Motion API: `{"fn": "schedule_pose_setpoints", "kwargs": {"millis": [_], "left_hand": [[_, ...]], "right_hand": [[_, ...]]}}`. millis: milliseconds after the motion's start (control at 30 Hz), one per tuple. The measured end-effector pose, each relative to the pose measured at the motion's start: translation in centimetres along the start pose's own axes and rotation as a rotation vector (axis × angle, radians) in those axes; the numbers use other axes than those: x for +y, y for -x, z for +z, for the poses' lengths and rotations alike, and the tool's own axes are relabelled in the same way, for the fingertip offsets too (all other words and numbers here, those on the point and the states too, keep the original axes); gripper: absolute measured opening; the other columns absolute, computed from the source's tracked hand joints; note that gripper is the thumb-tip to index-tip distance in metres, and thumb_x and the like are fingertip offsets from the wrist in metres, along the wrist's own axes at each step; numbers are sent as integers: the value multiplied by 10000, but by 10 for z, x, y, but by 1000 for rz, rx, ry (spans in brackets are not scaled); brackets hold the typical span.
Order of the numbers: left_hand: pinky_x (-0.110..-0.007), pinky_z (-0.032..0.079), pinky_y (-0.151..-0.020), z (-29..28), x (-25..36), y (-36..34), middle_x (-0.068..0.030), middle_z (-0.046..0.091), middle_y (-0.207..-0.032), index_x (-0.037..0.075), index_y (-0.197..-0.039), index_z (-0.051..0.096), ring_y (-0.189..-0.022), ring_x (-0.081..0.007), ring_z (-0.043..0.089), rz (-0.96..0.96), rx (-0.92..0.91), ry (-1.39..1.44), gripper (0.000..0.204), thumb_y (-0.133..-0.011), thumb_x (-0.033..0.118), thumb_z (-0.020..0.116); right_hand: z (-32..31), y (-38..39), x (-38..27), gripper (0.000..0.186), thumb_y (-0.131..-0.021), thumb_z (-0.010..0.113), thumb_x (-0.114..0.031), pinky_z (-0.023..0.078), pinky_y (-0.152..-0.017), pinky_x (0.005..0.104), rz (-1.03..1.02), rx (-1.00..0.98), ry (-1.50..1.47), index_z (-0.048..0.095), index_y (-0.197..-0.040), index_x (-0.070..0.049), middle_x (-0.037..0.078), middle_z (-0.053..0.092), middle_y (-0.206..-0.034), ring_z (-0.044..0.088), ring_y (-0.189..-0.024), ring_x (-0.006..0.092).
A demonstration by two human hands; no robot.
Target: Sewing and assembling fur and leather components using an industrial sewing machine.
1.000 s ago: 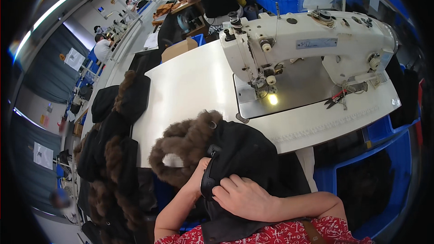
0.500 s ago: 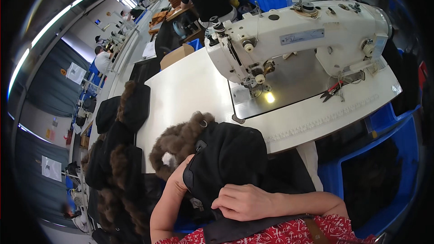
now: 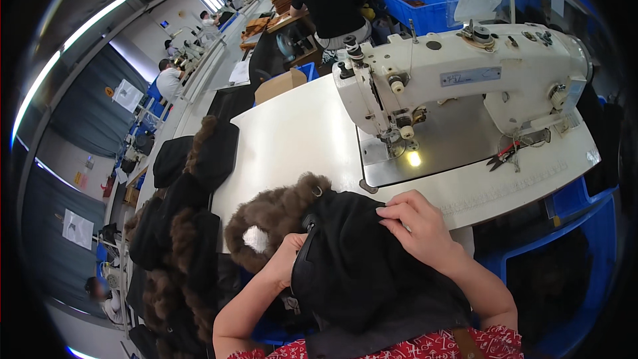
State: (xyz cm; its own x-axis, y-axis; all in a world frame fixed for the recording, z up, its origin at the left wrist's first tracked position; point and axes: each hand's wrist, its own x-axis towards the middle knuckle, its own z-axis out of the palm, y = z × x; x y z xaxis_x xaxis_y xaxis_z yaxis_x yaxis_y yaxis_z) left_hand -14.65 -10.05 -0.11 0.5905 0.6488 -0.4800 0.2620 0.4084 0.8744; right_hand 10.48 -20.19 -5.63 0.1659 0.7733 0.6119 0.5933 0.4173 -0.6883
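A black fabric garment (image 3: 352,272) with a brown fur trim (image 3: 266,209) lies across my lap and the table's front edge. My left hand (image 3: 288,262) grips it at the dark curved trim on the left, fingertips partly hidden in the fabric. With bent fingers, my right hand (image 3: 419,229) pinches the garment's upper right edge. Behind it stands a white sewing machine (image 3: 432,83) with a lit steel bed; red-handled snips (image 3: 505,154) lie on the machine's right side. The white tabletop (image 3: 286,139) holds the fur part at its front.
A heap of black, fur-trimmed pieces (image 3: 169,159) lines the left. Blue bins sit at the lower right (image 3: 598,266) and far back (image 3: 419,0). A cardboard box (image 3: 279,86) is behind the table. A co-worker in black (image 3: 325,6) works ahead; others are along the left.
My right hand has moved up and right from the middle of the garment to its upper edge. My left hand still holds the trim. The view has shifted slightly.
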Motion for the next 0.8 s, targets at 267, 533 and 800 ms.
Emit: {"fn": "schedule_pose_setpoints", "kwargs": {"millis": [267,533,800], "left_hand": [[-238,533,-756,-15,16,13,-16,715,-955,-27,-1082,708,-823,-60,623,148,-31,-218,212,-875,20,713],[-219,525,-724,-37,33,10,-13,720,-906,-18,-991,734,-808,-52,622,-39,-210,-219,124,-892,51,705],[-247,501,-874,-49,72,32,-32,726,-1016,-37,-1102,691,-942,-78,627,-55,-469,-541,236,-881,47,693]], "right_hand": [[17,-13,-13,447,-706,829,-135,498,-830,369,-254,205,235,635,-1108,-101,85,583,-1076,586,-958,265],[23,-27,-1,356,-653,796,-50,506,-720,336,-353,-110,119,704,-995,-87,42,602,-941,580,-904,233],[12,-14,-24,321,-648,763,2,487,-608,304,-494,157,265,734,-960,-73,25,574,-909,559,-756,203]]}}
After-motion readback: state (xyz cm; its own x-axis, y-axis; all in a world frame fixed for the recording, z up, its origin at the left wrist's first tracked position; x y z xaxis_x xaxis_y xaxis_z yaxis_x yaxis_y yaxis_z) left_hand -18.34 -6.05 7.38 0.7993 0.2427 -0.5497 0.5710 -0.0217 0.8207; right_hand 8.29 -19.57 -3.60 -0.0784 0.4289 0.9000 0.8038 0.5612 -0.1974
